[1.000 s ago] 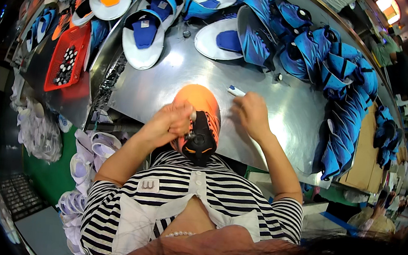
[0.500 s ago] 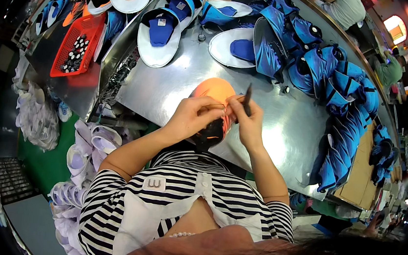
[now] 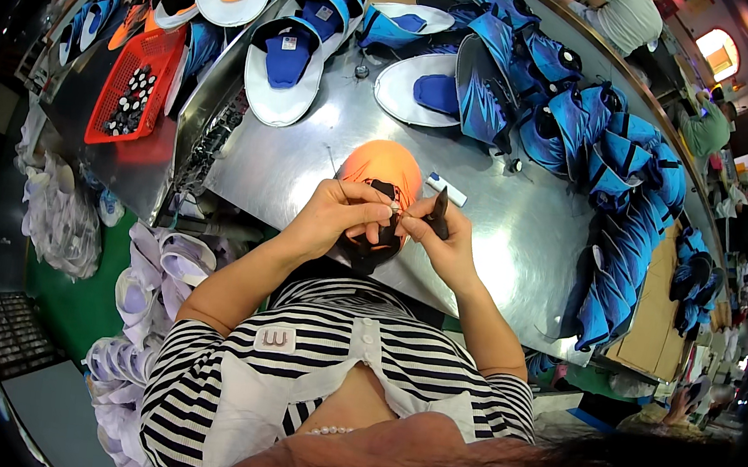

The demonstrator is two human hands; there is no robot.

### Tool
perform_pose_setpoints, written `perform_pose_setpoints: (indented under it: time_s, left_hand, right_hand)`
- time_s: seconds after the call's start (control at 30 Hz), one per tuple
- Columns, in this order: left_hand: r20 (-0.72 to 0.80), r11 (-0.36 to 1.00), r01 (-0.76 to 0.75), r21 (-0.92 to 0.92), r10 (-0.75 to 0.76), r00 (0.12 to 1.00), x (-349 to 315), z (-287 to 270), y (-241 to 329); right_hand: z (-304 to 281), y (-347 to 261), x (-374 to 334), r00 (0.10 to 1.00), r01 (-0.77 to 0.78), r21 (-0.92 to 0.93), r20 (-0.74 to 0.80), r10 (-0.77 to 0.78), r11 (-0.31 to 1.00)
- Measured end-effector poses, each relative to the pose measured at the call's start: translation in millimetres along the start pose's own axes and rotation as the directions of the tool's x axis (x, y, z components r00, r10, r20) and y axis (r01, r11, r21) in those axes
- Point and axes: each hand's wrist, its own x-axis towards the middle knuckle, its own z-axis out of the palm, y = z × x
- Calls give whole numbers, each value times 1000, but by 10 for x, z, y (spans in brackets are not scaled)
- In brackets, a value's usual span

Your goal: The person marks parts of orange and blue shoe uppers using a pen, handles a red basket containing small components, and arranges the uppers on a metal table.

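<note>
An orange and black shoe upper lies at the near edge of the metal table, under both hands. My left hand is closed in a pinch over its dark lacing area, on what looks like a thin cord; a fine strand sticks up beside the knuckles. Fingertips of my right hand meet the left ones there, also pinched. Tucked in that right hand is a dark pointed tool, its tip upward. Just beyond it a small white and blue tube-like object lies on the table.
Blue shoe uppers are heaped along the table's right and far side. White-lined uppers stand in a row at far left. A red basket of small black and white pieces sits left of a metal divider. Other people work beyond.
Both hands have moved slightly left and nearer me, over the lacing area. The white and blue object, hidden behind the right hand before, now shows.
</note>
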Motion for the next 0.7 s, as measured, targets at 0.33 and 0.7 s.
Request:
perform_pose_setpoints:
  time_s: [0.33,0.7]
  left_hand:
    - [112,989,66,133,-82,990,76,-42,-77]
    - [105,485,-330,810,432,896,37,164,-171]
  right_hand:
    - [-242,-271,-85,969,169,-699,248,14,695]
    - [-254,-171,-134,989,125,-766,146,-19,630]
